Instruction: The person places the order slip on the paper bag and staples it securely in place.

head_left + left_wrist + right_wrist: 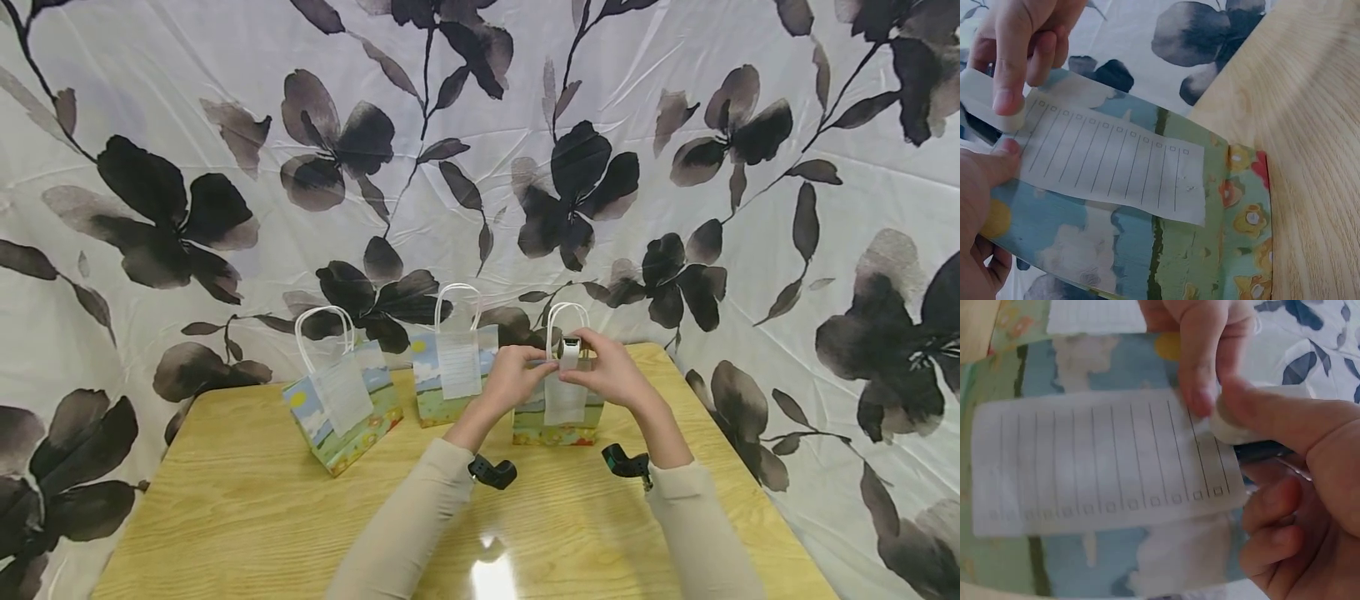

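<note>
A paper gift bag (595, 417) printed with sky, clouds and flowers stands upright at the table's right side, its white handles (567, 307) raised. A lined checklist sheet (1110, 162) lies against its front, reaching the top edge. My left hand (513, 379) pinches that top edge, thumb in front beside the sheet and fingers behind the bag. My right hand (613, 372) grips a small white stapler (570, 353) with a dark lower arm. In the right wrist view the stapler (1230, 430) straddles the bag's edge at the sheet's end, with the right thumb on top.
Two similar gift bags stand to the left, one in the middle (430, 392) and one farther left (330, 446), each with a sheet on its front. Under them is a wooden table (247, 517). A flowered cloth (480, 208) hangs behind it.
</note>
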The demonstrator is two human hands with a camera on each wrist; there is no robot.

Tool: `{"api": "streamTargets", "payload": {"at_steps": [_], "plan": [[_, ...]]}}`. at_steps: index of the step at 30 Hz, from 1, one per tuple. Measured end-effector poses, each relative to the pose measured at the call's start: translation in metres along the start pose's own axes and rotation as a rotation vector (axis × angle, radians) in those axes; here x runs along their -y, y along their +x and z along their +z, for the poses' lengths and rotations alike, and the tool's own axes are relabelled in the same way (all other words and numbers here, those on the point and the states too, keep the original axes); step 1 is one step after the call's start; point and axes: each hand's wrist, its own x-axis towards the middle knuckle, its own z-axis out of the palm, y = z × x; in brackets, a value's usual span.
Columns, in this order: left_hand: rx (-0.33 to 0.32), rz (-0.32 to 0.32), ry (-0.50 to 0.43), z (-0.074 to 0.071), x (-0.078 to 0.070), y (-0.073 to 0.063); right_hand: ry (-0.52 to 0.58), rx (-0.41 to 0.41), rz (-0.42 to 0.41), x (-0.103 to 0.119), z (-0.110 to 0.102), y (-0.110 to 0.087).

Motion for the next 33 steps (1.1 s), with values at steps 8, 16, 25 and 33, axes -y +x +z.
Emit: {"api": "streamTargets", "payload": {"at_steps": [8, 16, 25, 33], "plan": [[-0.004, 0.004, 0.02, 0.0, 0.001, -0.002, -0.117, 0.171, 0.034, 0.0, -0.004, 0.0], [-0.004, 0.041, 0.013, -0.004, 0.003, 0.003, -0.059, 0.178, -0.032, -0.007, 0.002, -0.001], [0.02, -0.005, 0.034, -0.003, 0.001, 0.005, -0.032, 0.101, -0.031, -0.014, 0.013, -0.003], [0.03, -0.033, 0.001, -0.001, -0.002, 0.003, -0.009, 0.042, 0.005, -0.015, 0.016, -0.003]]}}
